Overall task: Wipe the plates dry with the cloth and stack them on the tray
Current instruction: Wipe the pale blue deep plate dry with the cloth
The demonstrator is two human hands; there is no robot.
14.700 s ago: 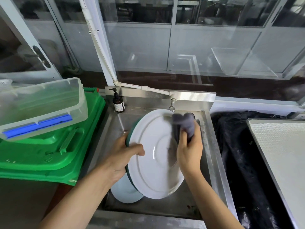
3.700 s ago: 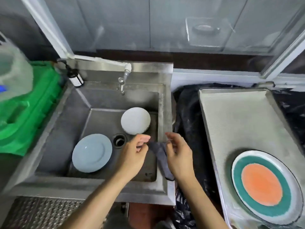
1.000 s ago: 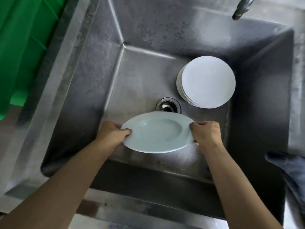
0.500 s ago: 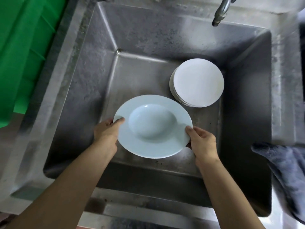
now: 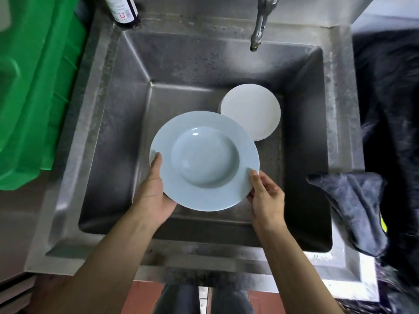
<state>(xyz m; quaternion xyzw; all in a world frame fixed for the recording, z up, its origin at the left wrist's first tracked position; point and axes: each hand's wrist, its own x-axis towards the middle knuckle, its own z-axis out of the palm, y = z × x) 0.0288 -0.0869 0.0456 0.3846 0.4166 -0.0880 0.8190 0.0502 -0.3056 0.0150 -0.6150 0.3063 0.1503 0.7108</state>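
- Left hand (image 5: 156,191) grips blue plate (image 5: 204,160) at its left rim, above sink (image 5: 95,123).
- Right hand (image 5: 267,196) pinches right rim.
- White plates (image 5: 250,111) wait in sink.
- Cloth (image 5: 353,207) unused on sink edge; wiping pending, tray unseen.

Left hand (image 5: 154,189) and right hand (image 5: 267,196) hold blue plate (image 5: 204,160) over sink (image 5: 95,123). White plates (image 5: 250,112) stacked behind. Cloth (image 5: 353,207) on sink edge.

Both hands, left (image 5: 154,196) and right (image 5: 267,198), grip opposite plate (image 5: 204,162) edges
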